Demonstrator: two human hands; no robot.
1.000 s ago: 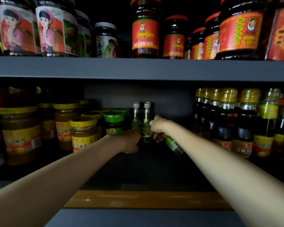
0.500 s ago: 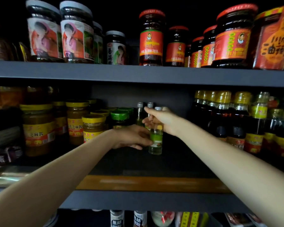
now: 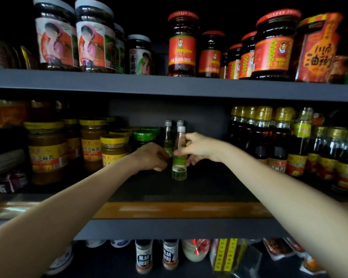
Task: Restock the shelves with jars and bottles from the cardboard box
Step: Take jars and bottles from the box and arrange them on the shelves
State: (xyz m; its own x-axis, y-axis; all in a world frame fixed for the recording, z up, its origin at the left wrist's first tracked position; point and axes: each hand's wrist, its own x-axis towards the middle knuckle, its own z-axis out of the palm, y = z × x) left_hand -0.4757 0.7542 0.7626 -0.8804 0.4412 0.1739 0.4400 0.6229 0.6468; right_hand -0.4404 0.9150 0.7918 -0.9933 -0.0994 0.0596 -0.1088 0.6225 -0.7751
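From the head camera, the small green-labelled bottle [image 3: 179, 157] stood upright on the dark middle shelf [image 3: 189, 227], in the gap between the yellow-lidded sesame-paste jars [image 3: 92, 145] to its left and the dark sauce bottles [image 3: 265, 137] to its right, just in front of two matching white-capped bottles [image 3: 167, 137] at the back. The right hand [image 3: 201, 149] had its fingers and thumb curled round the bottle's clear neck and shoulder, holding it from the right side. The left hand [image 3: 151, 156] lay just beside the bottle on its left with fingers curled downward; whether it touched the bottle or held anything could not be made out in the dim light. The cardboard box was not in view. The bottle looked like thin glass or hard clear plastic with pale liquid inside, so it was probably light, stiff and smooth, and, being tall on a narrow base, likely easy to tip against its neighbours. A hold on the shoulder or at the label band seemed the surest place; the smooth neck near the white cap [image 3: 181, 128] would offer less purchase. Red-labelled chilli jars [image 3: 182, 45] filled the shelf above.
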